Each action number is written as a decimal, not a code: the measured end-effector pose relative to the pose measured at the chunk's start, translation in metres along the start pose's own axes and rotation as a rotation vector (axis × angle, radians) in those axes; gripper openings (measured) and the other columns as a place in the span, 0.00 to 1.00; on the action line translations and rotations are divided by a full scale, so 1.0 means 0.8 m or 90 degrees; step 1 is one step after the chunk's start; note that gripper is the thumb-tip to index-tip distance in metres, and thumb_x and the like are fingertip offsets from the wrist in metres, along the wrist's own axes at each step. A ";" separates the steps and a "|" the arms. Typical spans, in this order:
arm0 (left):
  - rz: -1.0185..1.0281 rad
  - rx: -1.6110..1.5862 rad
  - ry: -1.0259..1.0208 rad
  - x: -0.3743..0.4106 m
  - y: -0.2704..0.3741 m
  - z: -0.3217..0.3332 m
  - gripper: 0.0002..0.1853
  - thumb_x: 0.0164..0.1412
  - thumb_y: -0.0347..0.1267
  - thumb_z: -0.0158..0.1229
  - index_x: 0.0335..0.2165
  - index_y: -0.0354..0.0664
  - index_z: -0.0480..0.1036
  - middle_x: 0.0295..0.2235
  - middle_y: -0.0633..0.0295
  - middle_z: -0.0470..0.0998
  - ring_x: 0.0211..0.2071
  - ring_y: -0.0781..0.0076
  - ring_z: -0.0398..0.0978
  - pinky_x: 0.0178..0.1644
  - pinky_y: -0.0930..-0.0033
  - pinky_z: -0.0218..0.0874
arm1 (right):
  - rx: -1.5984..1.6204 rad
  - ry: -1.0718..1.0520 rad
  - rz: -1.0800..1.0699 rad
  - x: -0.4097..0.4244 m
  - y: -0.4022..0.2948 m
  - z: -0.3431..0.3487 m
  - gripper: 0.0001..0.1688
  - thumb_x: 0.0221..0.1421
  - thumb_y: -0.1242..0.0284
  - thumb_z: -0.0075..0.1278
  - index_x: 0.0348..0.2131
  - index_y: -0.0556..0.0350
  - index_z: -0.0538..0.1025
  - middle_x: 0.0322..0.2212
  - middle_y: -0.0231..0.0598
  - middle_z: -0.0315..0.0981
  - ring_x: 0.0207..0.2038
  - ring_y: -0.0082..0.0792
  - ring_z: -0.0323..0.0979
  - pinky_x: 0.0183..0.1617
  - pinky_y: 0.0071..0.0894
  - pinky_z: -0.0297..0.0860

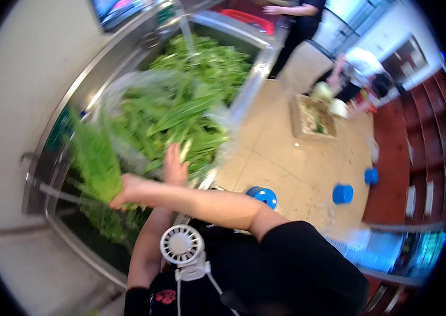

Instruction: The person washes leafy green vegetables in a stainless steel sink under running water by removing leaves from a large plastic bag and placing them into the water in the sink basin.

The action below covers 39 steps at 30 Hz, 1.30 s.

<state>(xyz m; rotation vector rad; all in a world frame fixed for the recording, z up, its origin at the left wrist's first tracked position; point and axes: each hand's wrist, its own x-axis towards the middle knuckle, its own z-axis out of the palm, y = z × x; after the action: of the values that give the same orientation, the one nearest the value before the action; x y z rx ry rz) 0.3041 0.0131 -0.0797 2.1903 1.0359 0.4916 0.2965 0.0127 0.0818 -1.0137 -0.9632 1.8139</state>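
My right hand point(129, 191) grips the base of a bunch of long-leaf lettuce point(97, 158), its leaves pointing up and away over the near sink basin point(73, 231). The right forearm crosses above the left one. Fingers extended, my left hand point(175, 165) is at the near edge of a heap of leafy greens point(185, 114); blur hides whether it touches them. A clear plastic bag point(144, 81) lies around that heap, between the two basins. More greens point(106, 223) sit in the near basin, partly behind my right hand.
Water runs from a tap point(183, 25) onto greens point(211, 65) in the far basin. A second tap point(35, 181) reaches over the near basin. Blue stools point(262, 197) stand on the tiled floor. One person point(361, 69) bends by a cardboard box point(314, 118); another point(302, 23) stands beyond the sink.
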 end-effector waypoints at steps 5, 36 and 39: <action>-0.105 -0.432 0.031 -0.064 -0.030 -0.063 0.26 0.55 0.27 0.47 0.54 0.37 0.56 0.55 0.53 0.56 0.55 0.56 0.57 0.58 0.61 0.49 | 0.108 0.023 -0.053 0.028 0.021 -0.014 0.12 0.35 0.79 0.56 0.26 0.65 0.72 0.19 0.36 0.70 0.20 0.25 0.67 0.22 0.24 0.62; -0.120 -0.866 0.275 -0.190 -0.077 -0.290 0.08 0.61 0.34 0.48 0.34 0.40 0.63 0.14 0.74 0.51 0.14 0.83 0.52 0.34 0.75 0.58 | -0.047 -0.401 0.339 0.114 0.144 0.112 0.10 0.39 0.72 0.52 0.27 0.57 0.74 0.17 0.37 0.68 0.15 0.31 0.66 0.18 0.28 0.65; -0.220 -0.782 0.402 -0.181 -0.085 -0.288 0.13 0.63 0.37 0.46 0.23 0.44 0.61 0.12 0.74 0.48 0.12 0.84 0.47 0.27 0.78 0.55 | -0.463 -0.192 -0.007 0.114 0.150 0.118 0.11 0.39 0.71 0.50 0.28 0.51 0.75 0.22 0.41 0.73 0.24 0.34 0.72 0.27 0.32 0.68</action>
<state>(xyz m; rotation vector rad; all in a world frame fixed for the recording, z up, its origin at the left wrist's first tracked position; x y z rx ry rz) 0.0456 0.0237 0.0291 0.7564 0.9629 1.2705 0.1469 0.0309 -0.0124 -1.1557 -1.8937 1.6550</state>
